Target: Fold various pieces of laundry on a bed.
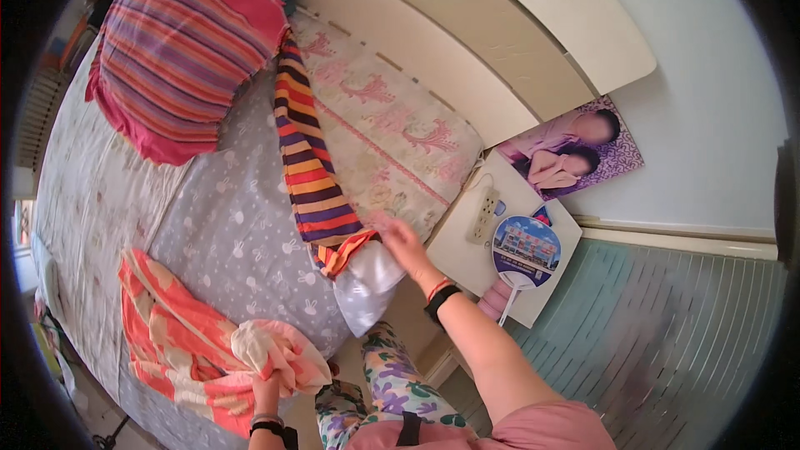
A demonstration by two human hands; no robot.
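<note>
My left hand [265, 389] grips the bunched end of an orange and cream patterned cloth [187, 359], which spreads over the near part of the bed. Farther right, my right hand [406, 249] is at the bed's side, beside the lower end of a long multicolour striped cloth [315, 169]. Its fingertips are blurred, so whether they pinch the fabric cannot be told. Under both cloths lies a grey sheet with white rabbit prints [244, 225]; its corner hangs over the bed's edge near my right hand.
A pink striped cover [187, 56] drapes a rounded pile on the bed. A floral mattress [387, 119] meets the headboard [425, 44]. On the white bedside table [453, 244] are a power strip [484, 215], a round hand fan [527, 250] and a propped photo print [572, 147].
</note>
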